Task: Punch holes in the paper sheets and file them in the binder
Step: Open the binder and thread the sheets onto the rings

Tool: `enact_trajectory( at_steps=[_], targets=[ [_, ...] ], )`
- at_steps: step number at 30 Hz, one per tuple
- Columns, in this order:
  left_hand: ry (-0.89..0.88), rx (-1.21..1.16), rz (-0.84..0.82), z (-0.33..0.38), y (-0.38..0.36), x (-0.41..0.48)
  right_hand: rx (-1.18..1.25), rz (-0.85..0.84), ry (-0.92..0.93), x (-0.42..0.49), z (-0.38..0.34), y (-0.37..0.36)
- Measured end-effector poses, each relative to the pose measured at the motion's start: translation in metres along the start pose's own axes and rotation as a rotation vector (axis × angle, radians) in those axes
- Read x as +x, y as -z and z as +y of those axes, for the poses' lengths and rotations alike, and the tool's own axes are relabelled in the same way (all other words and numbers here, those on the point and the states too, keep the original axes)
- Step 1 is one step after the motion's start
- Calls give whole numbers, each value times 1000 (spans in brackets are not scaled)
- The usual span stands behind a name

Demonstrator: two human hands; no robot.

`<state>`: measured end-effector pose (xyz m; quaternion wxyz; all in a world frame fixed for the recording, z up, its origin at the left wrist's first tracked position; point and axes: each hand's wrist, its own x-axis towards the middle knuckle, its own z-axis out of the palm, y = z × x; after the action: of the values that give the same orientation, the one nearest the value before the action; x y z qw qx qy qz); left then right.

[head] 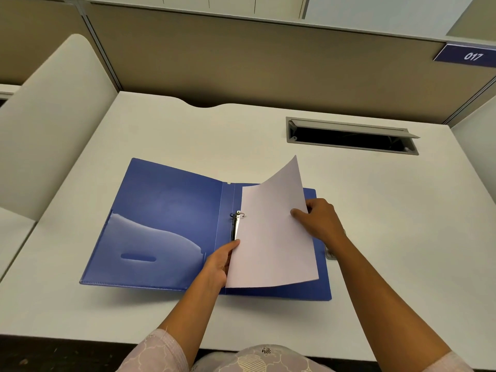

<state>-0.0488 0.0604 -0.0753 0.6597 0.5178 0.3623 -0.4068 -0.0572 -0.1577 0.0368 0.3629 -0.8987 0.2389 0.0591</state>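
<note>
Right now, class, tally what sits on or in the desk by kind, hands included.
Binder: 1
Paper sheets, held as one bunch: 1
Hands, left and right: 2
Cable slot in the desk: 1
Total: 5

We are looking down on a white desk (268,135), bounded at its far edge by a beige partition. The far edge dips in a shallow curved notch near the middle. Toward the far right, a grey cable hatch (351,136) is set into the surface, its flap raised over a dark slot. A blue binder (166,210) lies open and flat on the desk, around the middle and nearer to us, its left cover spread toward the left edge. Just beside the binder's right edge we can make out a small grey object, mostly hidden; we cannot tell what it is.
</note>
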Motion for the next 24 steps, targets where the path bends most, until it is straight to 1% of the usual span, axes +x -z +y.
enact_trajectory(
  at_steps=[7, 13, 24],
  targets=[
    [-15, -24, 57, -5, -1, 2, 22, 6, 0, -3, 2, 1],
    [-11, 2, 46, -8, -4, 2, 14, 5, -3, -5, 3, 2],
    [-90, 17, 116, -20, -10, 3, 38, 23, -6, -10, 7, 1]
  ],
)
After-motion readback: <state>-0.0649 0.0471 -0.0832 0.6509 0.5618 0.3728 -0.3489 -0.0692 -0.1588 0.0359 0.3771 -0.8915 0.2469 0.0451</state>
